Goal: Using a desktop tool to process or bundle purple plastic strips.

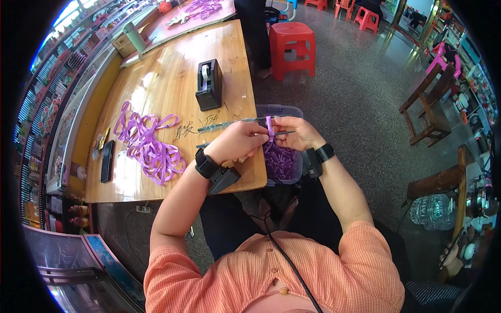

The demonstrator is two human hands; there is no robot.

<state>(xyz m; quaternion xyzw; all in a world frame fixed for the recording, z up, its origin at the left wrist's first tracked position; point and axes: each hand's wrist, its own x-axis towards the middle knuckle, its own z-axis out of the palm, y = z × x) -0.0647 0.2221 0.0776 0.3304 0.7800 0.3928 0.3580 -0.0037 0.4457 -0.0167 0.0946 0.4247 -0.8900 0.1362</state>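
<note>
Close together over the table's right edge, both my hands work on a short strip of purple ribbon (270, 125). My left hand (240, 140) is closed, its thumb and fingers pinching the strip. On the other side, my right hand (298, 132) has its fingertips closed at the strip's upper part. A thin dark rod (284, 132) passes crosswise by the ribbon, its tip in front of my right palm. Another slim rod (214, 127) lies on the table beyond my left hand. Below my hands, a clear plastic bin (299, 113) holds many purple ribbon pieces (282, 163).
On the wooden table (172, 68) are a loose heap of purple ribbon (151, 148), a black tape dispenser (209, 84) and a dark phone (107, 160). A red stool (292, 49) stands beyond the bin. Wooden chairs (428, 107) and a large bottle (433, 211) are at the right.
</note>
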